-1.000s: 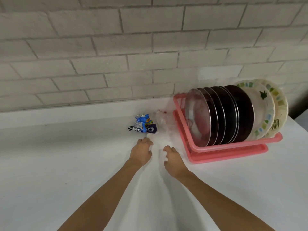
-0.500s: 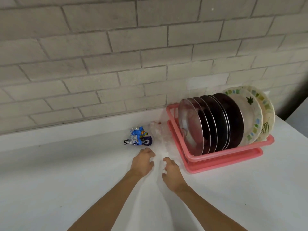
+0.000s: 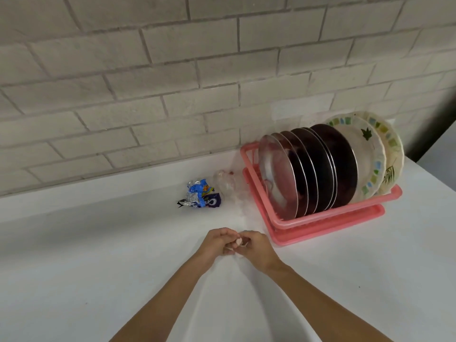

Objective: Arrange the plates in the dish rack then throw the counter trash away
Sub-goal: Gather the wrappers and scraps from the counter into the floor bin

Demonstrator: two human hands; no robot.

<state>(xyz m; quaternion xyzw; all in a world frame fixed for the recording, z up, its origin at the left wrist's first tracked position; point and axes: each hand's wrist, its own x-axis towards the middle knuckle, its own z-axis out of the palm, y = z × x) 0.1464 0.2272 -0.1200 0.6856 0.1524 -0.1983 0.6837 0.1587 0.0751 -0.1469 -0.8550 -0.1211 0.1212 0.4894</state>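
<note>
left hand [image 3: 217, 243], right hand [image 3: 257, 248] together over bench [image 3: 98, 267] | fingers [image 3: 228, 250] curled tight, tips touching | pale speck between tips, cannot tell if held | wrappers [image 3: 201, 197] at 11 o'clock, clear plastic [image 3: 225, 183] beside | plates [image 3: 320, 169] upright in rack [image 3: 320, 220], 2 o'clock

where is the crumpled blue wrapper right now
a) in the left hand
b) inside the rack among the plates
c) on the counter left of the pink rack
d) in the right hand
C: the blue wrapper lies on the white counter, to the left of the pink rack and outside it.
</note>
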